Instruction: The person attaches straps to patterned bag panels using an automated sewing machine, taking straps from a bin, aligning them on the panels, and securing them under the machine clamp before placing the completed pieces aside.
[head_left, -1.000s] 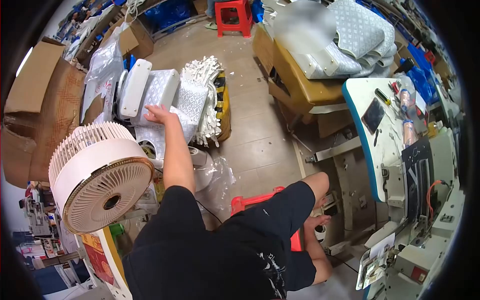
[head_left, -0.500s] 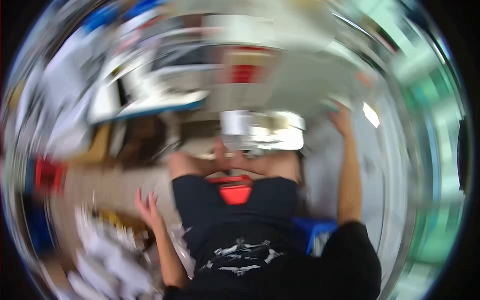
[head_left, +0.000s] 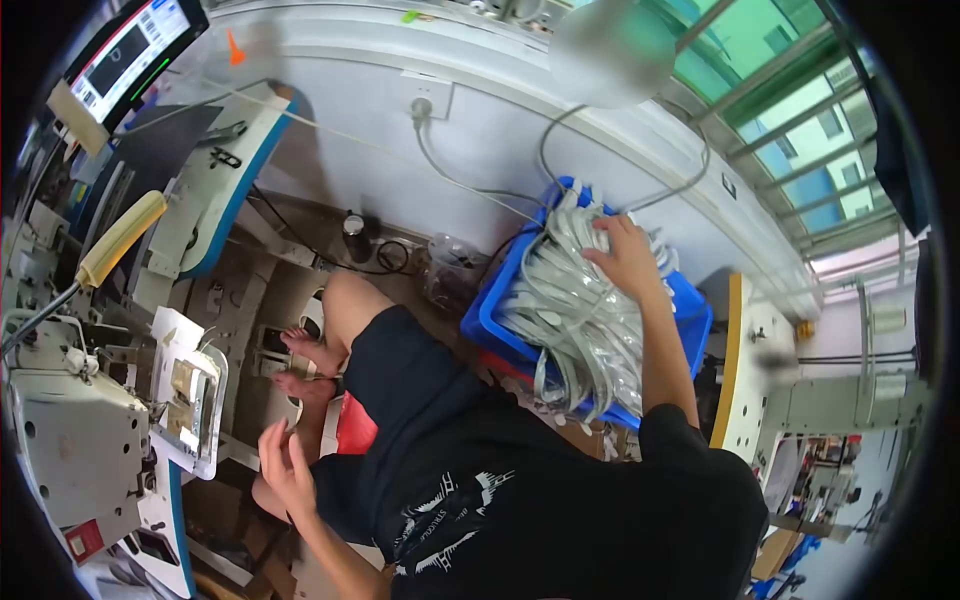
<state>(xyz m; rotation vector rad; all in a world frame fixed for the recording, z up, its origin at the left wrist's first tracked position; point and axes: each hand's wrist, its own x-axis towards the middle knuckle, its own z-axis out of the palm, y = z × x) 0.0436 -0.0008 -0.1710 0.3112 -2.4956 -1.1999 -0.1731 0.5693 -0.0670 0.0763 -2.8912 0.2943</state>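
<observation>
Over a heap of pale grey-white strips (head_left: 575, 270) in a blue crate (head_left: 490, 315) reaches my right hand (head_left: 630, 258). Its thumb and fingers are apart, resting on or just above the strips; whether they touch is hard to tell. My left hand (head_left: 288, 468) hangs in the air near my knee with its fingers apart and nothing in it. Close to it, on the left, is the metal clamp frame (head_left: 205, 410) of a white sewing machine (head_left: 75, 440). Some strips look wrapped in clear plastic.
A yellow-handled rod (head_left: 120, 240) sticks out above the machine. A lit screen (head_left: 130, 60) stands at upper left. Cables run from a wall socket (head_left: 425, 95) toward the crate. A dark bottle (head_left: 355, 238) stands on the floor by the wall. A yellow-edged table (head_left: 745, 350) is at right.
My view has swung to the right, and the blur has gone. The crate of strips is now in full view under my right hand. My left hand stays open and empty.
</observation>
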